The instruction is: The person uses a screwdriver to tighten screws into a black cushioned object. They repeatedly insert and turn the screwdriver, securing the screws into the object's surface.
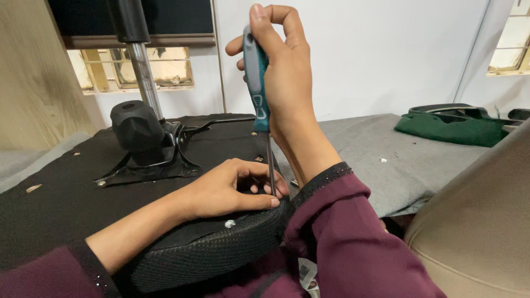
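right hand (pixel 284 72) clenched around screwdriver (pixel 257 83) handle, held upright, shaft running straight down to seat (pixel 204 248) near its front edge. left hand (pixel 234 187) resting on seat, fingertips (pixel 264 187) pinched round shaft low down, just beside the tip. black upturned seat lying across grey table (pixel 386 160), mechanism plate (pixel 160 154) bolted on further back, metal column (pixel 144 72) rising from it. green cloth (pixel 447 128) well apart at right.

One head camera looks forward and down. It sits close above the hands, facing the wall (pixel 386 55).
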